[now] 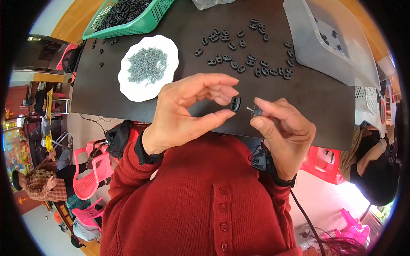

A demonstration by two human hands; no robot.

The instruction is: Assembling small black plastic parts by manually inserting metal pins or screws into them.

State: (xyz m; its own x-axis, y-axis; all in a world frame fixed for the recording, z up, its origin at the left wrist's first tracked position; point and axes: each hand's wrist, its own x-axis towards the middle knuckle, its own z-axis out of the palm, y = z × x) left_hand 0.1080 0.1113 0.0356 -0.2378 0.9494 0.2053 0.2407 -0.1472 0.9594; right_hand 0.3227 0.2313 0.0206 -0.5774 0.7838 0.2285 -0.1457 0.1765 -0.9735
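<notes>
Between the thumb and fingers of my left hand (177, 113) is a black oval cord-lock shell (235, 104), held on edge above the front of the table. Facing it, my right hand (292, 132) pinches a small dark cord-lock plunger (256, 112). A thin metal spring (249, 108) sticks out of the plunger toward the shell. A short gap separates the spring's tip from the shell. Beyond my left hand, a white scalloped plate (125, 83) carries a heap of small metal springs (148, 65). Several black cord locks (226, 58) lie scattered beyond my hands.
A green basket (149, 21) of black parts stands far left, with a few loose pieces near it. At the far right sits a translucent plastic bin (305, 53) holding some black pieces. The dark table's (192, 91) front edge runs below my hands. Other people sit on both sides.
</notes>
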